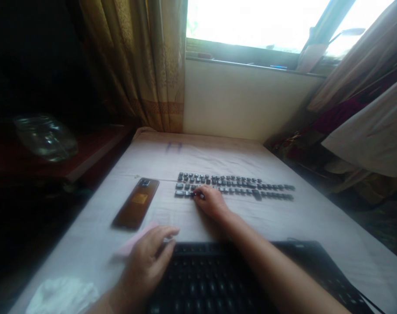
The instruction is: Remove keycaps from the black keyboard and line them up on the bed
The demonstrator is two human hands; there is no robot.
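Note:
Several black keycaps (234, 191) lie in rows on the white-covered surface. My right hand (213, 201) reaches over to their left part, its thumb and forefinger pinched on a dark keycap (194, 195) in the front row. Close to me is a black keyboard (205, 274), partly hidden under my right forearm; blur hides the detail of its keys. By the keyboard's upper left corner hovers my left hand (150, 253), thumb and fingers apart with nothing visible between them. Partly behind that hand lies a pink sheet (129, 245).
A brown phone (137, 203) lies face down left of the keycaps. A crumpled white cloth (62, 296) sits at the front left. A glass bowl (46, 137) stands on a reddish wooden table (90, 159). Beyond are a gold curtain (136, 56) and a window (250, 22).

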